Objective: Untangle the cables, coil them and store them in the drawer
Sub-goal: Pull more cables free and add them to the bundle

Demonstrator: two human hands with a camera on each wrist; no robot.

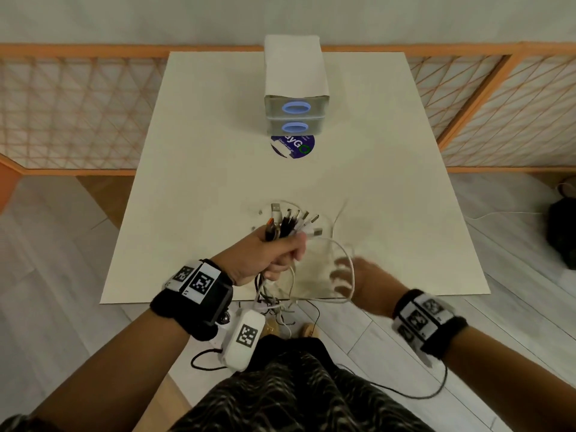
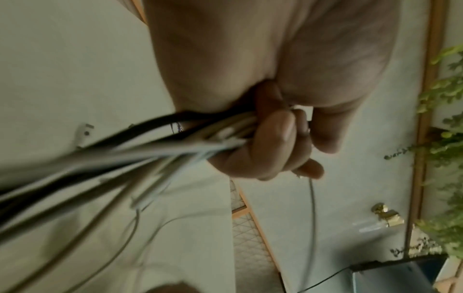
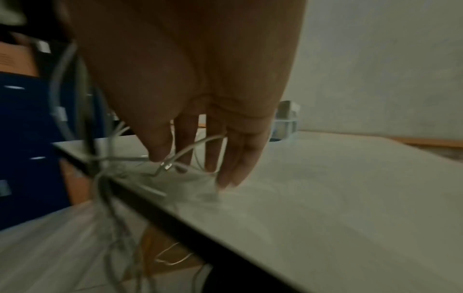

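Note:
My left hand (image 1: 274, 254) grips a bundle of black and white cables (image 1: 291, 224) in a fist above the table's near edge, plug ends fanning up and away from it. In the left wrist view the fingers (image 2: 273, 142) curl round the cable bundle (image 2: 140, 154), whose loose ends trail down past the table edge. My right hand (image 1: 352, 277) is blurred, fingers spread and straight, with a loop of white cable (image 1: 349, 260) running across them. The right wrist view shows the fingertips (image 3: 225, 178) near the tabletop, thin white cable (image 3: 198, 142) passing between them. The small drawer unit (image 1: 296, 116) stands far back, both drawers closed.
A cream table (image 1: 218, 182) holds a round purple sticker (image 1: 293, 146) in front of the drawer unit. An orange lattice fence (image 1: 68, 110) runs behind and beside the table. A dark object (image 1: 564, 229) sits on the floor at right. Tangled cable hangs below the near edge (image 1: 277, 304).

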